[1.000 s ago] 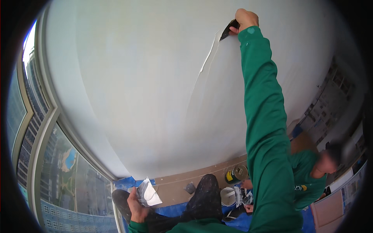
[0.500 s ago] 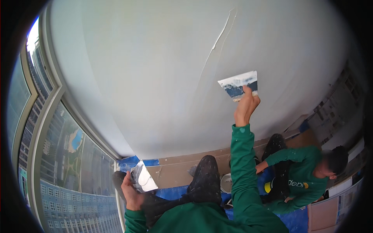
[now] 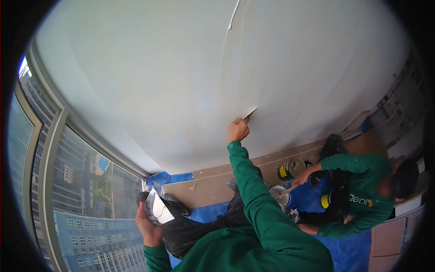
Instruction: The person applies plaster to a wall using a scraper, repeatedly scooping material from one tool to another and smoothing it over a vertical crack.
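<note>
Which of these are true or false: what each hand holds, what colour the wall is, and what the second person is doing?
1. The right hand presses a putty knife against the wall. True.
2. The left hand is empty. False: it holds a shiny metal plate.
3. The wall is dark red. False: it is whitish.
4. Another person in green crouches near a can. True.
</note>
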